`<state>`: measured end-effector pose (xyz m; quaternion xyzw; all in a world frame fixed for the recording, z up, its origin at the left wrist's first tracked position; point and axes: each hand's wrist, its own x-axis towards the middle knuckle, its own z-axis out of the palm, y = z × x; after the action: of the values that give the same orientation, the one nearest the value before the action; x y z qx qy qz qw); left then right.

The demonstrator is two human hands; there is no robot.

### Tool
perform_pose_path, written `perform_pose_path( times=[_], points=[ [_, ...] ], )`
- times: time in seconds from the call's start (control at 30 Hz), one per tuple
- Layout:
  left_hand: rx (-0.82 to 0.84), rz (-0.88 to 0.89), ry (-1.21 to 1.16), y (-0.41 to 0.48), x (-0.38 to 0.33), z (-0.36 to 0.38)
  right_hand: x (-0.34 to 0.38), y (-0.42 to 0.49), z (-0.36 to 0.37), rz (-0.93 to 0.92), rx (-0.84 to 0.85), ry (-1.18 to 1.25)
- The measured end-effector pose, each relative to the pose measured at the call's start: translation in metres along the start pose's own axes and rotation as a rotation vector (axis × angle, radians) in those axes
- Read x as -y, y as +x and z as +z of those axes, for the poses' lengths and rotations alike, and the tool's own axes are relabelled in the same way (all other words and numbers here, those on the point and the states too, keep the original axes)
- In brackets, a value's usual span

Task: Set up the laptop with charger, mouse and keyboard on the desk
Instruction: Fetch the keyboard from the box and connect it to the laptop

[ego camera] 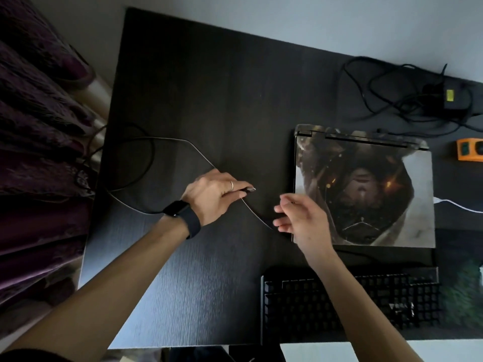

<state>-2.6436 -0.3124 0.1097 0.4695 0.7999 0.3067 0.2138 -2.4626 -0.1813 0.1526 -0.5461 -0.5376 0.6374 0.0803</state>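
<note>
An orange box (469,150) and what lies around it
The box, with two dark faces on top, sits at the right edge of view. A white cable (460,206) runs just below it; a blurred green patch (460,291) lies further below. Far to its left is pleated dark purple fabric (39,152) beside pale tubes (98,92).

2 bare forearms reach forward from the lower edge. Left hand (214,194) is palm down, watch (180,210) on the wrist, thumb and fingers pinching a cable plug (249,189). Right hand (300,220) is just beside it, turned on edge, fingers loosely curled and blurred; grip unclear.
</note>
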Motion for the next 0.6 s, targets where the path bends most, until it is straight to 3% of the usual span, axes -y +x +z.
perform_pose_path(
  times=[0.2, 0.4, 0.6],
  points=[
    [-0.053, 0.014, 0.234, 0.016, -0.014, 0.02, 0.0, 0.015, -0.048, -0.318, -0.354, -0.568],
    [-0.248, 0.218, 0.459, 0.014, -0.005, 0.042, -0.015, 0.021, -0.052, -0.51, -0.345, -0.98],
    [-0.291, 0.192, 0.522, 0.018, -0.013, 0.047, -0.024, 0.028, -0.034, -0.525, -0.371, -1.031]
  ],
)
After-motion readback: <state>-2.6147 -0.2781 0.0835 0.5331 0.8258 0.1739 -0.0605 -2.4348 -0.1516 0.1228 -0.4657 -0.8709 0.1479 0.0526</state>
